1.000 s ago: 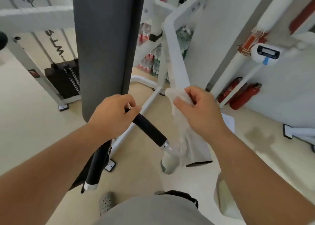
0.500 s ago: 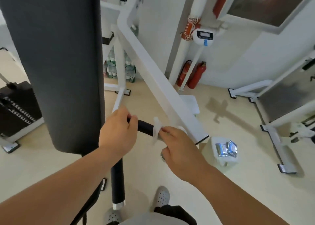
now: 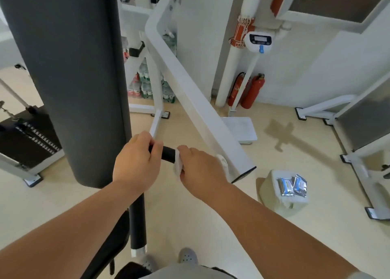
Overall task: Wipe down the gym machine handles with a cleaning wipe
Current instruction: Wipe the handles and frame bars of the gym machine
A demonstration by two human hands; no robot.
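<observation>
Our left grip (image 3: 135, 164) clenches the black handle (image 3: 167, 153) at its inner end; our right grip (image 3: 200, 166) wraps the wipe (image 3: 178, 167) round the same handle, just right of the left grip. If we squeeze loosely, the wipe may bunch and slip off, leaving patches unwiped.

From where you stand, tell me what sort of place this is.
Most likely a gym or fitness room. A black weight stack sits at left, a tall grey pad stands beside a white machine frame, and the right hand holds a wipe round a black handle.
</observation>
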